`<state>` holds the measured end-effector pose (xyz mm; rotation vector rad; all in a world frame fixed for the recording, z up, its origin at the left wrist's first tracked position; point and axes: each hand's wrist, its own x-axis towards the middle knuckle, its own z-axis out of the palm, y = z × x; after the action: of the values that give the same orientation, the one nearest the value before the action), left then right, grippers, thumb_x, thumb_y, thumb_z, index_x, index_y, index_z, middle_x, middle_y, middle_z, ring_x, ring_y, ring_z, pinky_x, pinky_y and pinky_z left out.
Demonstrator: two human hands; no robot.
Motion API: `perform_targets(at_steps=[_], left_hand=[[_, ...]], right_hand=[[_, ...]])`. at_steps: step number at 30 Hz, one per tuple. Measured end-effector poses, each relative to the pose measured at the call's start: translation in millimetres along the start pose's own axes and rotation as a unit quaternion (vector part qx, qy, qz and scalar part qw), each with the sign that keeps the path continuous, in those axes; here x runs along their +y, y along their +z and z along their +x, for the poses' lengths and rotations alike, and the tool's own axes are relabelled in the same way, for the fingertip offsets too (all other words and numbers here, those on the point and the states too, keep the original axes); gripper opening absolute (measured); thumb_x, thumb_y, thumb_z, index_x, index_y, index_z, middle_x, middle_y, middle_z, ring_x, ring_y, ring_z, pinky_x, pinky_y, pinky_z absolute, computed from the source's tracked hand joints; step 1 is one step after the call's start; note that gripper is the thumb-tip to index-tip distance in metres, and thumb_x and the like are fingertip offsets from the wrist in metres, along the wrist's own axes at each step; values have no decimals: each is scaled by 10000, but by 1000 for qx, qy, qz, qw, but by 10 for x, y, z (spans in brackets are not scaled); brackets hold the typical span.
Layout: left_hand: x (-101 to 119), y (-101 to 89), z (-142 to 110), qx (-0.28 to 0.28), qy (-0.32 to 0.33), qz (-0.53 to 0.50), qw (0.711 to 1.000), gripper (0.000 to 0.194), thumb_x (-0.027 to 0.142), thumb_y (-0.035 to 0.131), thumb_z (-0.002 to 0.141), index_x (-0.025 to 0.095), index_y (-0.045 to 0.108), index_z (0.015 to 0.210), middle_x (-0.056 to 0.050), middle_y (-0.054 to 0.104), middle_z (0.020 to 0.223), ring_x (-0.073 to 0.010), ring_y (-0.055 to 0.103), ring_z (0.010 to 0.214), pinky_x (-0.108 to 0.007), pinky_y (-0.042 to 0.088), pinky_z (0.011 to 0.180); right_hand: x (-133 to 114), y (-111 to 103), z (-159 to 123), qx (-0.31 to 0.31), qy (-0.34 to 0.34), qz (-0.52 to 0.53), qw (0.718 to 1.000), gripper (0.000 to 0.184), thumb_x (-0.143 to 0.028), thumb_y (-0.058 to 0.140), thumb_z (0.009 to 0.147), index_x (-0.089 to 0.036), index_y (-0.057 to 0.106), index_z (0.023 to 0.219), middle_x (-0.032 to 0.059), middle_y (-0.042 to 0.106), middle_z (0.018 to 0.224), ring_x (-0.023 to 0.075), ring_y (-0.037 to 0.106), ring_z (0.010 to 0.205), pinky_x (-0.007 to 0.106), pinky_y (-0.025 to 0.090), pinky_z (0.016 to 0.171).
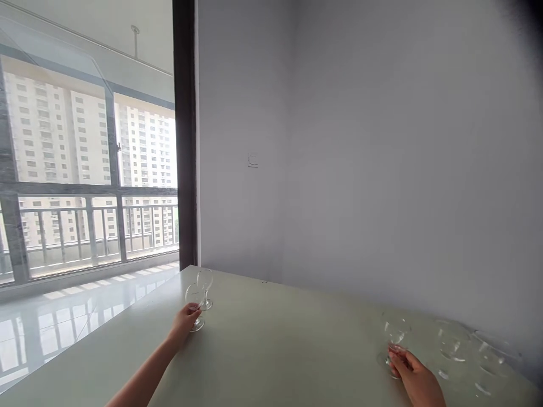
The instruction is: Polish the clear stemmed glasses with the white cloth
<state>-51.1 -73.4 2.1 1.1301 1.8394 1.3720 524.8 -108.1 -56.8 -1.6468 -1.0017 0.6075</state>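
My left hand (pixel 185 321) is closed around the stem of a clear wine glass (pixel 194 295), which is upright with its foot at the tabletop. Just behind it, a second wine glass (pixel 206 280) stands near the far left corner. Over at the right, my right hand (pixel 410 370) pinches the stem of another wine glass (pixel 396 328), its foot low at the table surface. Beside that hand, farther right, are two more stemmed glasses, one nearer (pixel 453 342) and one at the edge (pixel 492 359). Their outlines are faint and blurred.
The pale green glossy table (pixel 288 339) meets a grey wall (pixel 382 169) along its back edge. Its left edge drops to a shiny tiled floor (pixel 80 316). Beyond the dark door frame (pixel 185 135), a window with a railing (pixel 102 220) faces tall buildings.
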Motion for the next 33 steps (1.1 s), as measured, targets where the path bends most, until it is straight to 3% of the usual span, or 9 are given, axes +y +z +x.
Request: perform_targets(at_steps=[6, 10, 12, 14, 18, 23, 28, 30, 33], left_hand=[[23, -111, 44, 46, -8, 46, 998, 160, 266, 562, 840, 145, 574, 943, 14, 592, 797, -102, 560, 639, -272, 484, 603], [38, -76, -246, 170, -10, 75, 983, 311, 152, 528, 760, 154, 482, 1068, -72, 517, 977, -259, 502, 1023, -408, 410, 846], [75, 63, -476, 191, 5, 79, 978, 310, 155, 472, 741, 168, 452, 1049, -90, 473, 1009, -292, 440, 1097, -418, 360, 900], [151, 302, -735, 143, 40, 72, 986, 248, 171, 449, 720, 200, 467, 966, -58, 477, 962, -255, 494, 975, -374, 382, 865], [376, 994, -1258, -45, 100, 50, 993, 228, 129, 493, 618, 224, 541, 821, 6, 542, 873, -140, 493, 649, -263, 424, 704], [579, 1997, -1790, -227, 75, 42, 970, 304, 110, 541, 602, 200, 644, 873, -18, 618, 794, -135, 520, 585, -251, 406, 569], [718, 2737, -2119, -272, 82, 33, 958, 425, 113, 603, 621, 169, 614, 1042, -115, 618, 1075, -211, 586, 862, -304, 414, 755], [752, 2862, -2164, -272, 83, 29, 958, 358, 133, 604, 656, 169, 611, 1012, -116, 618, 1081, -223, 575, 936, -331, 400, 817], [742, 2866, -2135, -269, 75, 16, 960, 205, 171, 572, 727, 166, 604, 929, -65, 653, 941, -193, 589, 880, -346, 418, 806]], right_hand=[[58, 8, 23, 11, -22, 21, 999, 444, -535, 544, 620, -187, 630, 881, 14, 655, 609, 226, 612, 630, 343, 432, 656], [88, 21, 41, 14, -29, 36, 999, 407, -515, 575, 605, -196, 647, 847, 40, 683, 661, 242, 618, 626, 354, 438, 626], [84, 27, 37, 10, -34, 28, 999, 411, -523, 564, 609, -193, 647, 840, 37, 676, 635, 242, 615, 609, 358, 445, 633], [46, 37, 8, 3, -43, 22, 999, 414, -524, 554, 610, -193, 644, 840, 39, 683, 657, 238, 616, 618, 353, 454, 650], [-114, 108, -124, -24, -53, 17, 998, 407, -526, 560, 589, -198, 652, 812, 55, 704, 758, 233, 621, 634, 333, 465, 619], [-297, 309, -354, -68, -114, 12, 991, 324, -473, 584, 600, -207, 666, 764, 49, 691, 689, 262, 621, 665, 364, 455, 665], [-415, 511, -591, -158, -173, 32, 972, 225, -353, 588, 658, -210, 701, 791, 38, 703, 705, 240, 625, 665, 347, 469, 683], [-457, 556, -668, -198, -187, 45, 961, 238, -311, 561, 687, -207, 708, 842, 42, 714, 750, 231, 635, 691, 334, 482, 688], [-509, 570, -747, -239, -189, 76, 949, 259, -293, 537, 713, -204, 705, 889, 55, 717, 836, 228, 641, 747, 334, 491, 710]])
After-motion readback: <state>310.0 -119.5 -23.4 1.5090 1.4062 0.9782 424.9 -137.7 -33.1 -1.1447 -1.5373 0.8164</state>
